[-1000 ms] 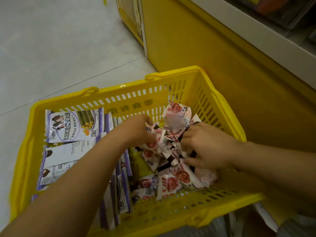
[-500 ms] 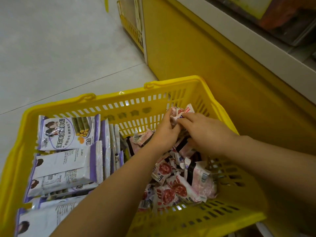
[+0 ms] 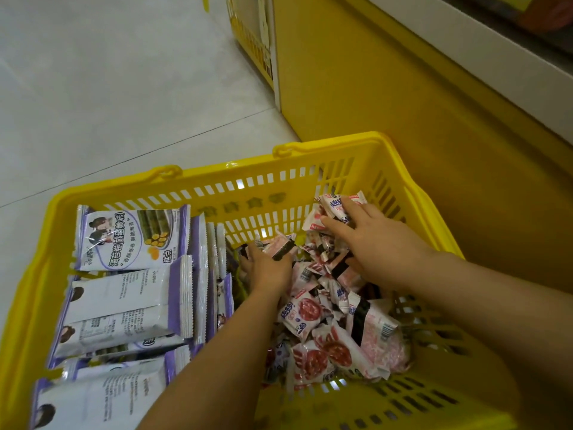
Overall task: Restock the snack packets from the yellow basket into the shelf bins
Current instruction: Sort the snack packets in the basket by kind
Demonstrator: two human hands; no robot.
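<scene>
Closest to the camera, two bare forearms reach from the lower edge into the yellow basket (image 3: 217,176), which stands on the pale tiled floor (image 3: 108,72).

The left side of the basket holds purple-and-white packets (image 3: 130,240). Some lie flat and others stand on edge in a row beside them. The right side holds a loose heap of small pink packets (image 3: 325,336) printed with red rounds. All the snack packets in view are inside the basket.

The left hand (image 3: 266,271) is in the middle of the basket, at the border between the two kinds. Its fingers are curled around a black-edged packet (image 3: 280,248), which sticks out above the knuckles.

The right hand (image 3: 375,243) lies further back, on top of the heap near the far right corner. Its fingertips are bent over a white packet (image 3: 339,206) with blue writing and grip it against the packets below – the thumb side is hidden, so I cannot tell how much more it holds.

Just behind the basket rises the yellow cabinet (image 3: 387,88), with a white ledge (image 3: 480,54) along its top. What stands above the ledge is too blurred to tell.
</scene>
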